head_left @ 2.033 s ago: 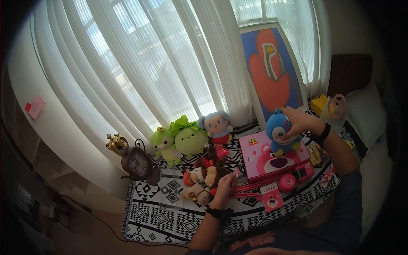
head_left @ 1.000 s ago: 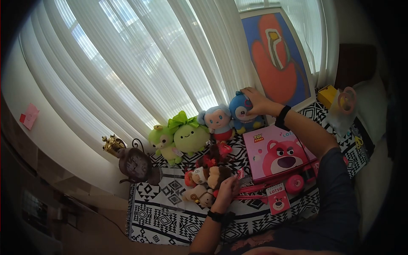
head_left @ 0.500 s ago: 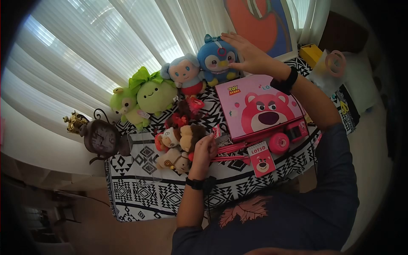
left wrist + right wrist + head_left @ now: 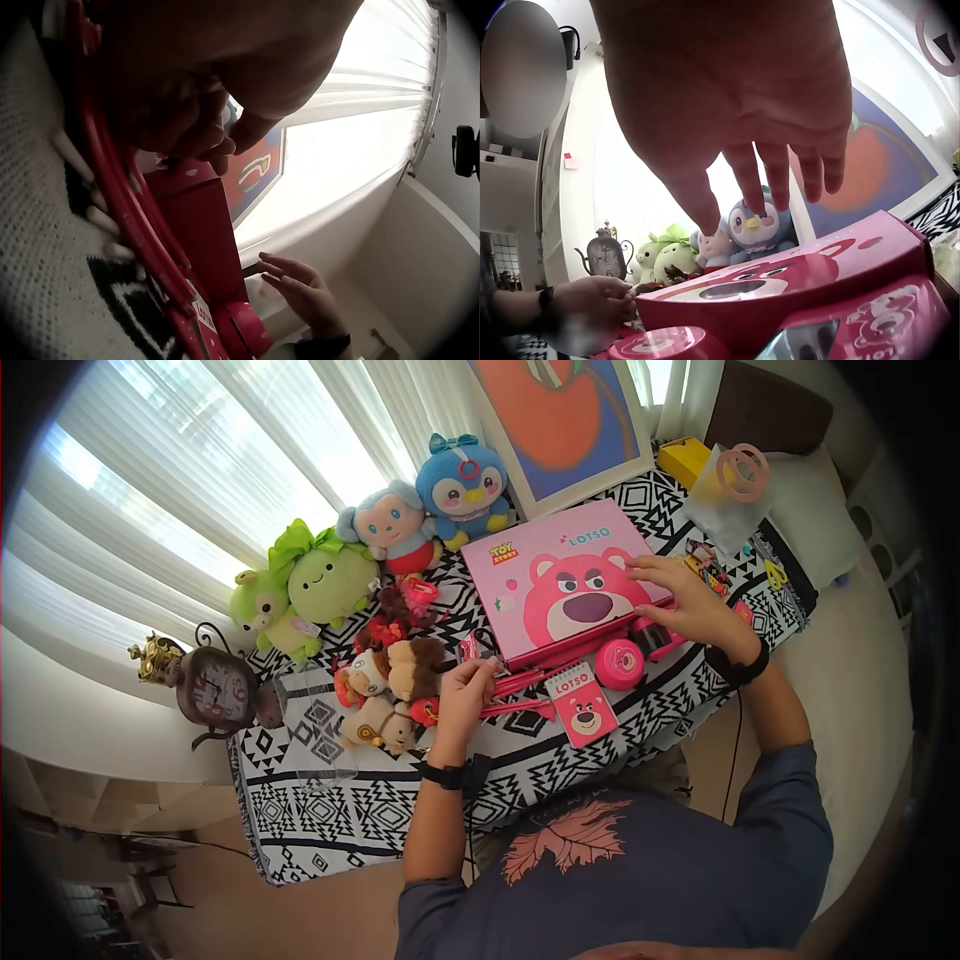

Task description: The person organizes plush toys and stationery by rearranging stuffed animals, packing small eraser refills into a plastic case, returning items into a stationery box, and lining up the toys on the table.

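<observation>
My left hand (image 4: 465, 695), fingers curled, is beside the pink pens (image 4: 515, 710) and a small plush heap (image 4: 395, 685). A small pink card (image 4: 468, 648) shows just past its fingertips. In the left wrist view those fingers (image 4: 214, 146) bunch against the thumb, with no held thing showing. My right hand (image 4: 700, 610) is spread over the near right side of the pink Lotso box (image 4: 500, 585), nothing in its fingers. The blue penguin plush (image 4: 463, 488) sits behind the box, beside the blue-eared plush (image 4: 390, 530).
Two green plushes (image 4: 330, 585) and a teapot-shaped clock (image 4: 215, 690) stand along the curtain. A Lotso notepad (image 4: 585, 715) and round pink case (image 4: 620, 663) lie before the box. A framed picture (image 4: 565, 440) leans behind it. Scissors (image 4: 775, 573) lie far right.
The penguin plush moved from above the box to the row of plushes by the curtain. My right hand let it go and drew back toward the box; the view tilted down.
</observation>
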The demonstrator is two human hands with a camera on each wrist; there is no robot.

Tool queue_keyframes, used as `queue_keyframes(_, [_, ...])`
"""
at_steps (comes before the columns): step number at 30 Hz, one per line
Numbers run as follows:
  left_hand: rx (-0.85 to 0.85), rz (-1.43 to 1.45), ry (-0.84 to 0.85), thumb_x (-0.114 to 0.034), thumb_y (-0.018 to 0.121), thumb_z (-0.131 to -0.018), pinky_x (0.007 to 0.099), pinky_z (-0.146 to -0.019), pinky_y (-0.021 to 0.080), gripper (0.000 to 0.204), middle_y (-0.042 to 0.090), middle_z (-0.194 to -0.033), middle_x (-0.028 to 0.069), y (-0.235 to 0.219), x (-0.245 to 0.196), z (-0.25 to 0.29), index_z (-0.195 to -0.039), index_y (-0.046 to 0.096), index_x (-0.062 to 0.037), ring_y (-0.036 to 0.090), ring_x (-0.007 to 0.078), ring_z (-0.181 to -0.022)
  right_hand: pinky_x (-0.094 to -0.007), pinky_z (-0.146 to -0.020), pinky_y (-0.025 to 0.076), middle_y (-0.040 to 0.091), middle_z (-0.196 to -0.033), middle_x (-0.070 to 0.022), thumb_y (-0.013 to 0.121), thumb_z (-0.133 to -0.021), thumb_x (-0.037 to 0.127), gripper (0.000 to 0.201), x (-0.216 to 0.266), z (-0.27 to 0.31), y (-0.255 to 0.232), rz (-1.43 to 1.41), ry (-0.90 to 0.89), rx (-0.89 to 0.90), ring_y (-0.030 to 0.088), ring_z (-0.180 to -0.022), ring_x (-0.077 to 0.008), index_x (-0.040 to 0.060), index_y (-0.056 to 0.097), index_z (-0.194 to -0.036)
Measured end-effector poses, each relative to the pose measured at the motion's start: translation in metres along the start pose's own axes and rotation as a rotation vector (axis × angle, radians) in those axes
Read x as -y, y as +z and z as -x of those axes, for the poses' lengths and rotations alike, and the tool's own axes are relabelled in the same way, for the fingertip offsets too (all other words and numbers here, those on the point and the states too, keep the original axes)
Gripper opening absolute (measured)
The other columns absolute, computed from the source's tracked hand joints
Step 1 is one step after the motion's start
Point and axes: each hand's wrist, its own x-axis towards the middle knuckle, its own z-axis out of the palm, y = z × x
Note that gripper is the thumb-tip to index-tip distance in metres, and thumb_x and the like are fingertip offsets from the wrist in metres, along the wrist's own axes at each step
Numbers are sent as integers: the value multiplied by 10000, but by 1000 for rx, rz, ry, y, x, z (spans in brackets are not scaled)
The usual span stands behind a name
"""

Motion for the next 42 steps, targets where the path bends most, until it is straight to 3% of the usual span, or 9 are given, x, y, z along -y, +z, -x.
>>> queue_keyframes(10, [31, -226, 129, -197, 733, -1044, 226, -567, 377, 231, 632, -727, -58, 13, -7, 11, -988, 769, 25, 512, 24, -638, -413, -1176, 443, 666, -1458, -167, 797, -926, 148, 427, 9, 76, -1, -194, 267, -187, 602, -1377, -324, -8, 694, -1310])
queue_keyframes(15, [-60, -333, 221, -188, 760, -1018, 240, -598, 438, 215, 682, -759, -31, 6, -8, 26, -994, 771, 25, 559, 38, -661, -407, -1162, 452, 684, -1430, -168, 789, -926, 136, 399, 13, 88, 6, -172, 259, -231, 624, -1351, -319, -4, 703, -1290])
queue_keyframes(19, [-174, -586, 429, -157, 821, -949, 235, -683, 505, 204, 739, -958, 9, -13, -26, 41, -1096, 782, -21, 655, 55, -801, -410, -1141, 469, 709, -1375, -183, 789, -917, 127, 405, 17, 83, 19, -236, 246, -220, 644, -1318, -325, -4, 712, -1291])
queue_keyframes(25, [-575, -990, 589, -212, 861, -862, 430, -989, 530, 418, 698, -1284, 152, -68, -53, 57, -1225, 759, -33, 675, 307, -1148, -398, -1090, 505, 727, -1316, -161, 807, -892, 110, 401, 31, 64, 40, -395, 252, -142, 676, -1252, -306, -6, 720, -1266])
queue_keyframes(28, [-694, -1300, 311, -446, 828, -860, 535, -1214, 353, 801, 485, -1565, 284, -97, -44, 55, -1529, 573, -88, 480, 481, -1432, -401, -1064, 524, 726, -1305, -167, 808, -891, 108, 397, 42, 43, 55, -338, 115, -71, 687, -1229, -313, -12, 716, -1258])
queue_keyframes(29, [-704, -1300, 317, -446, 828, -860, 535, -1214, 353, 801, 485, -1565, 284, -101, -40, 53, -1529, 573, -88, 480, 481, -1432, -404, -1063, 526, 725, -1303, -171, 806, -894, 114, 398, 47, 37, 59, -334, 64, -32, 689, -1222, -320, -11, 713, -1261])
queue_keyframes(31, [-621, -1279, 68, -535, 759, -890, 598, -1226, 289, 792, 457, -1577, 285, -102, -30, 51, -1534, 578, -111, 489, 480, -1426, -410, -1078, 521, 730, -1284, -173, 806, -907, 137, 402, 52, 20, 68, -330, -25, -10, 684, -1226, -345, 6, 712, -1275])
queue_keyframes(37, [-582, -1373, 111, -553, 773, -869, 565, -1215, 275, 738, 453, -1579, 284, -89, -16, 53, -1489, 639, -175, 507, 447, -1413, -445, -1129, 490, 589, -1478, -212, 784, -958, 245, 530, 132, -52, 99, -283, -422, 322, 587, -1350, -386, 45, 627, -1424])
queue_keyframes(42, [-637, -1285, 172, -485, 865, -796, 549, -1195, 349, 672, 500, -1538, 293, -91, -21, 57, -1353, 728, -137, 508, 447, -1418, -510, -1071, 508, 593, -1459, -187, 731, -977, 325, 559, 179, -95, 165, -53, -538, 274, 610, -1305, -395, 102, 580, -1466])
